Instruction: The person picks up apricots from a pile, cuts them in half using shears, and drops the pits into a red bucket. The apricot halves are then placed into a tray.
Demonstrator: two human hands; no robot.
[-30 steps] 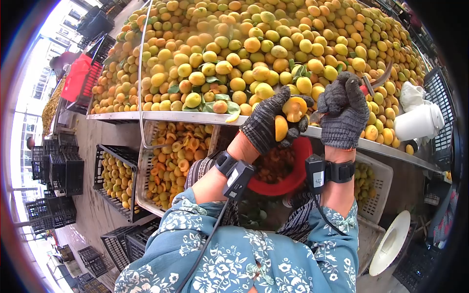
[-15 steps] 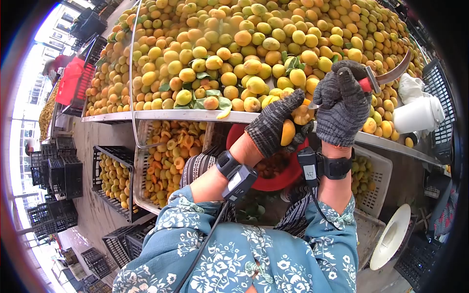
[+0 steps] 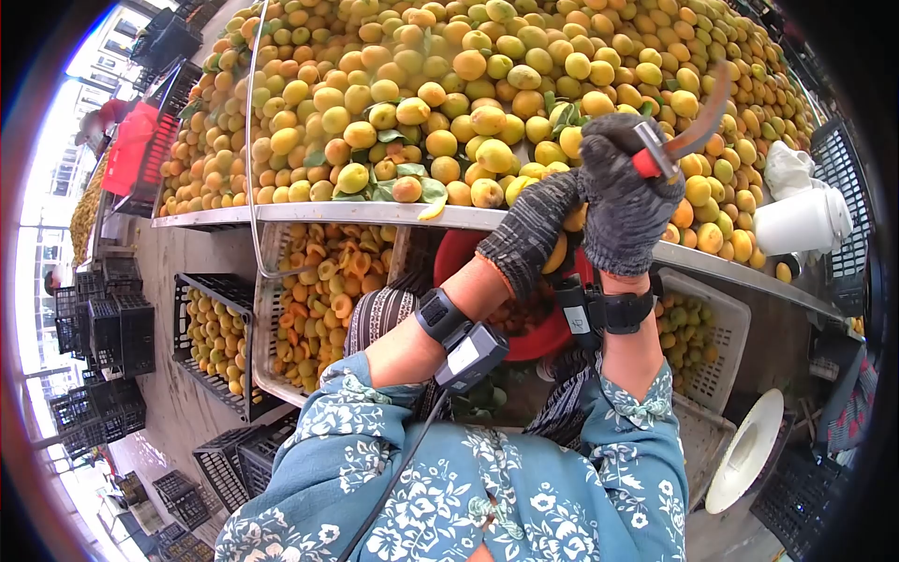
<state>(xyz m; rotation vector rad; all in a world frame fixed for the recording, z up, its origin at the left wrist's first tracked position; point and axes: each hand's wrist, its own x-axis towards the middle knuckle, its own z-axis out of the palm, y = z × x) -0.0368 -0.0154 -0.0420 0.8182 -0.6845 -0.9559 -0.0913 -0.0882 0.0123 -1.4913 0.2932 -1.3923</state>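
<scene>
Apricot pieces [image 3: 556,256] lay gripped in the gloved left hand [image 3: 536,223], just beside the gloved right hand [image 3: 626,192], which touched it while clenched round the red handle [image 3: 645,164] of a curved knife [image 3: 709,117].

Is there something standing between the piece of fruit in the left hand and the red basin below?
Apart from the left hand holding it, nothing visible stands between the piece of fruit and the red basin below, but the left wrist hides part of the basin.
</scene>
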